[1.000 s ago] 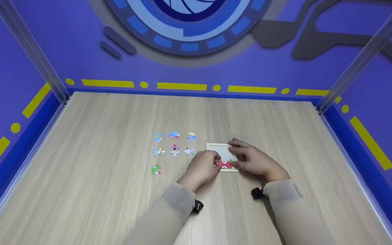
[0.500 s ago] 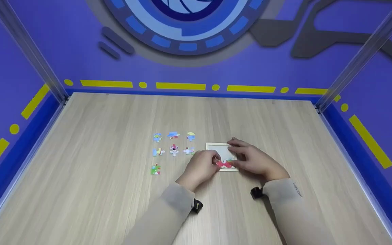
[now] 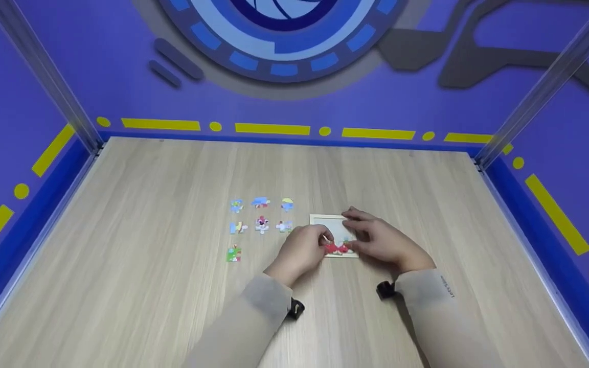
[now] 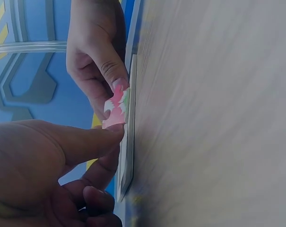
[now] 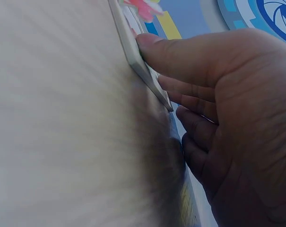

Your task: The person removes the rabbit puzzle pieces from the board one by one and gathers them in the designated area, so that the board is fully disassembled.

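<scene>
The left hand pinches a red puzzle piece at the near edge of the tray; the right hand, at three o'clock, steadies it, thumb on the rim. The piece looks light, stiff and thin, so it is best gripped by its edges. Loose pieces lie at ten o'clock on the counter.

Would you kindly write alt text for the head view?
Both hands, left hand and right hand, meet over a red puzzle piece at the near edge of a puzzle tray on a wooden table; seven loose pieces lie left.
</scene>
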The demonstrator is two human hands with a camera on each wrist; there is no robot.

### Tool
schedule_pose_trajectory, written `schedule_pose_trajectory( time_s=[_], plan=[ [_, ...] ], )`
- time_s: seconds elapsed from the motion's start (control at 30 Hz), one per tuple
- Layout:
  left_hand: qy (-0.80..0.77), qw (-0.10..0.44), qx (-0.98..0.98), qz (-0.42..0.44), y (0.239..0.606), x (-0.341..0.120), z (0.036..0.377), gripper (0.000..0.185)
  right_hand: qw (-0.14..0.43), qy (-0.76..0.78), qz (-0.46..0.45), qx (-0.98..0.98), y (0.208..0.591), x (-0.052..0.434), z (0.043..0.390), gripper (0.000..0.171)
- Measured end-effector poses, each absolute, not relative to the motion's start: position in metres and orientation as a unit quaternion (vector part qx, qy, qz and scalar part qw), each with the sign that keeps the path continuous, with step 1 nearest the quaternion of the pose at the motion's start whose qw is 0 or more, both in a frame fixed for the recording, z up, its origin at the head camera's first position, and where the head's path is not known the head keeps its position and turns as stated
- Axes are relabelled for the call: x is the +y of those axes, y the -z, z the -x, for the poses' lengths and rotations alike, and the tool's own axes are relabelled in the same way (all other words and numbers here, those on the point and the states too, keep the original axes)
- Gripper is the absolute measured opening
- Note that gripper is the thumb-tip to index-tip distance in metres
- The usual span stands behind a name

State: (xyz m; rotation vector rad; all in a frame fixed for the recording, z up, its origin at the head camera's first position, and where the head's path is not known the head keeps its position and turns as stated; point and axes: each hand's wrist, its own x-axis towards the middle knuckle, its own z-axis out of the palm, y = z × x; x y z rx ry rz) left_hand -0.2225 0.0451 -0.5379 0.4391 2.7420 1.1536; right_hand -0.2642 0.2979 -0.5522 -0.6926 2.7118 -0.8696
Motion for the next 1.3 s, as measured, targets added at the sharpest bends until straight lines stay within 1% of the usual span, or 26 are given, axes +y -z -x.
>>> schedule_pose_trajectory(
  time_s=[0.13,0.4,0.6,0.77,1.03,1.2,1.3],
  plan=[
    [-0.385,0.079,0.909,-0.14,0.537,0.044,0.223,0.009,0.109,0.292,0.232,0.921,0.551,0.298,0.263,0.068],
    [-0.398,0.097,0.902,-0.14,0.526,0.028,0.221,0.014,0.111,0.289,0.234,0.922,0.551,0.298,0.263,0.068],
    [-0.427,0.116,0.889,-0.115,0.512,-0.006,0.218,0.018,0.109,0.293,0.241,0.919,0.552,0.297,0.263,0.068],
    [-0.425,0.11,0.893,-0.099,0.506,-0.037,0.216,0.017,0.116,0.3,0.234,0.917,0.552,0.298,0.263,0.07],
    [-0.42,0.091,0.898,-0.095,0.498,-0.078,0.208,0.016,0.109,0.294,0.235,0.92,0.553,0.298,0.262,0.071],
    [-0.411,0.094,0.903,-0.089,0.497,-0.097,0.205,0.016,0.108,0.295,0.237,0.919,0.552,0.298,0.263,0.071],
    [-0.409,0.105,0.903,-0.079,0.499,-0.105,0.202,0.019,0.109,0.294,0.238,0.919,0.551,0.299,0.263,0.072]
  ],
)
